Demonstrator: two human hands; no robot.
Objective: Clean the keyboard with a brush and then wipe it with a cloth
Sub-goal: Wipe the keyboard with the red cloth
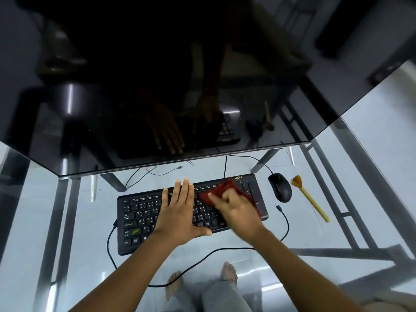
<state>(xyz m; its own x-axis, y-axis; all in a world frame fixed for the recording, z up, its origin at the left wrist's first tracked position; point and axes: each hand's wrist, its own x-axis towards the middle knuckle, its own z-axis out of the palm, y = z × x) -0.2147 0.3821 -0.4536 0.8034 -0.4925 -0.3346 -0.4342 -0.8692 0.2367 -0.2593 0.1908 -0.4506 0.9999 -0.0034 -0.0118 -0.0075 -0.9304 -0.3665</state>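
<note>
Left hand (180,212): flat on the middle of the keyboard (139,221), fingers straight and together, thumb along the near edge. It holds nothing and only presses down.
Right hand (236,210): fingers curled round a bunched red cloth (225,190), pressing it to the keys right of centre. The hand is blurred, so the exact finger lay is unclear.
Cloth: under and ahead of the right hand, over part of the top rows.
Keyboard: black, slightly askew on the glass table (85,244), below the monitor (157,86).
Step, as judged: brush (310,199) set aside, wipe under way on the right part.
Doing it well: use the left palm as an anchor so the board cannot skid on glass. Wipe row by row with light pressure. Keep the cloth bunched so no loose edge catches a keycap. The patch under the left hand needs 1 shift of that hand.
Watch: mouse (280,188) just beside the right end, and a loose cable (286,221) near the right hand.
Brush: on the table right of the mouse, bristles pointing away, apart from both hands.
</note>
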